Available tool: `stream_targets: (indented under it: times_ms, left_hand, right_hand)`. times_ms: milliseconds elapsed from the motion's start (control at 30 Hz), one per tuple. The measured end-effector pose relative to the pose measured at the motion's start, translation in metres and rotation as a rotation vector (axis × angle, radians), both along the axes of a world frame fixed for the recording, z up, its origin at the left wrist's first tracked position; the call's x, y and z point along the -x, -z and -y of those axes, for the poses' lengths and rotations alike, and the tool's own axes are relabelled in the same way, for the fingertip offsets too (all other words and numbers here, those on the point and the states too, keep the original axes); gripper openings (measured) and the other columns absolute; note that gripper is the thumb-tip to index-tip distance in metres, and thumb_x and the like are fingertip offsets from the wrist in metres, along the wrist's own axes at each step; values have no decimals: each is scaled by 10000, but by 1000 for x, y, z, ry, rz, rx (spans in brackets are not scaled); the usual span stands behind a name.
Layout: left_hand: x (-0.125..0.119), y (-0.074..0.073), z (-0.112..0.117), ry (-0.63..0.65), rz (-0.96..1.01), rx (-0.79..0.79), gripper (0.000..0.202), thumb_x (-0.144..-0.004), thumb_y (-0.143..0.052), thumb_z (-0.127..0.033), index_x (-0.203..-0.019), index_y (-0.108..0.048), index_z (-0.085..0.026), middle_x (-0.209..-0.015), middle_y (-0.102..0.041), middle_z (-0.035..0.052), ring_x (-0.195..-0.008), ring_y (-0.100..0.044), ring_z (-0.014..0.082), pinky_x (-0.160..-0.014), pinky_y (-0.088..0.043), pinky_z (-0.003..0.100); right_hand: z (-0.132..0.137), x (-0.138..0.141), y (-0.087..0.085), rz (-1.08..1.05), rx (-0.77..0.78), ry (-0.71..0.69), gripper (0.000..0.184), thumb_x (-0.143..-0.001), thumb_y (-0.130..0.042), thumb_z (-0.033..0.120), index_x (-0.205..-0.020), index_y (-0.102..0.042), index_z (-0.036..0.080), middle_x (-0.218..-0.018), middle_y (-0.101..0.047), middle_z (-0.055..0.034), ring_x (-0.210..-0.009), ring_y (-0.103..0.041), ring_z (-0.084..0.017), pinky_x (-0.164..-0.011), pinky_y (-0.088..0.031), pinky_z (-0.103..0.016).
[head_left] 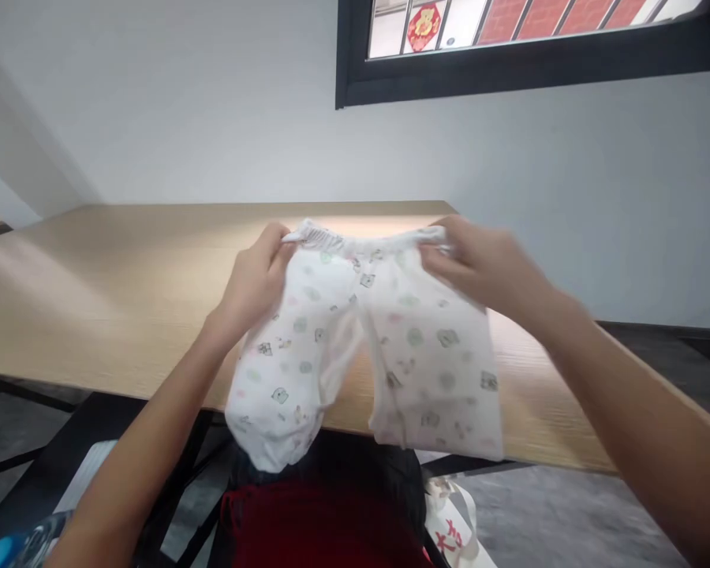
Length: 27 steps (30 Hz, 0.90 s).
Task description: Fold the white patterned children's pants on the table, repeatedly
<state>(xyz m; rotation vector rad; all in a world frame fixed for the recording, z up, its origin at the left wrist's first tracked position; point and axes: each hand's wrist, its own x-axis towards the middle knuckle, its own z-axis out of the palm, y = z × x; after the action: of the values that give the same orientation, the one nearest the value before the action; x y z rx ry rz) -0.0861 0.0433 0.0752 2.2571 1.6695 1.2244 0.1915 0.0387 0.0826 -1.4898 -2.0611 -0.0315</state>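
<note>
A small pair of white pants [343,315], printed with little green, pink and dark figures, hangs spread out between my two hands. My left hand [263,264] pinches the left end of the elastic waistband. At the other end of the waistband, my right hand [479,260] is closed on the cloth and slightly blurred. Both legs drape downward over the near edge of the wooden table [136,315]; the left leg bunches at its hem, while the right one hangs flatter.
Behind the table rises a pale wall [213,102] with a dark-framed window [491,79]. Below the near edge are a black bench [53,465], a bottle with a blue cap [0,552] at lower left, and a white bag with red writing [458,532].
</note>
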Motion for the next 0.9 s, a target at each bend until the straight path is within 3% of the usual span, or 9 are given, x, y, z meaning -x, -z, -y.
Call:
stream_targets:
  times_ms: [200, 300, 400, 467, 567, 667, 733, 800, 900]
  left_hand:
    - [3, 55, -100, -59, -97, 205, 185, -918, -369, -246, -879, -537, -181, -702, -565, 4, -656, -516, 132, -594, -397, 244]
    - [0, 73, -124, -84, -139, 247, 207, -911, -436, -299, -979, -558, -146, -872, -595, 37, -765, -565, 143, -698, -470, 306]
    - [-4, 80, -126, -97, -182, 247, 329, -898, -466, -344, -1154, -500, -139, -1150, -533, 108, -995, -543, 203, -852, -451, 410]
    - [-6, 80, -119, -53, -227, 235, 370, -912, -424, -323, -1233, -443, -139, -1273, -462, 143, -1145, -451, 239, -961, -361, 434]
    - [-7, 80, -103, 99, -318, 255, 363, -926, -362, -288, -1246, -446, -139, -1350, -421, 124, -1242, -358, 227, -1042, -258, 393]
    - [-4, 81, -82, 237, -393, 341, 391, -943, -279, -320, -1203, -503, -132, -1293, -499, 118, -1169, -453, 214, -982, -346, 349]
    - [1, 82, -58, 300, -429, 396, 434, -945, -253, -351, -1238, -484, -130, -1294, -505, 122, -1152, -482, 220, -954, -380, 347]
    - [9, 82, -22, 353, -459, 432, 463, -943, -256, -367, -1319, -405, -143, -1378, -420, 100, -1244, -405, 219, -1017, -326, 362]
    - [24, 77, 45, 462, -489, 553, 505, -951, -227, -403, -1410, -244, -196, -1470, -247, 25, -1359, -205, 179, -1112, -177, 363]
  right_hand:
    - [-123, 21, 64, 227, 151, 5, 135, -921, -372, 257, -855, -470, 190, -694, -541, -53, -616, -510, -195, -502, -330, -269]
    - [-148, 24, 89, 294, 185, 103, 166, -906, -358, 185, -958, -515, 164, -843, -598, -107, -744, -548, -236, -569, -381, -289]
    - [-149, 36, 98, 291, 142, 188, 305, -857, -339, 94, -1119, -495, 87, -1098, -545, -195, -970, -504, -311, -730, -415, -385]
    - [-140, 51, 98, 279, 48, 145, 422, -826, -326, 54, -1235, -428, 47, -1281, -422, -215, -1151, -379, -334, -891, -351, -452]
    - [-121, 82, 95, 184, -28, -173, 435, -857, -294, 88, -1267, -437, 86, -1324, -415, -153, -1227, -323, -267, -1010, -279, -411]
    - [-107, 114, 96, 83, 145, -522, 377, -922, -245, 192, -1154, -541, 168, -1202, -540, -86, -1130, -453, -215, -961, -367, -359]
    - [-107, 129, 100, 138, 235, -652, 392, -947, -215, 236, -1116, -562, 167, -1182, -561, -85, -1102, -484, -217, -938, -390, -374]
    - [-114, 139, 107, 275, 241, -638, 399, -954, -220, 251, -1199, -511, 128, -1293, -483, -119, -1188, -416, -251, -978, -343, -441]
    - [-129, 148, 116, 399, 227, -479, 464, -956, -253, 287, -1355, -332, 63, -1434, -265, -165, -1308, -227, -301, -1035, -196, -549]
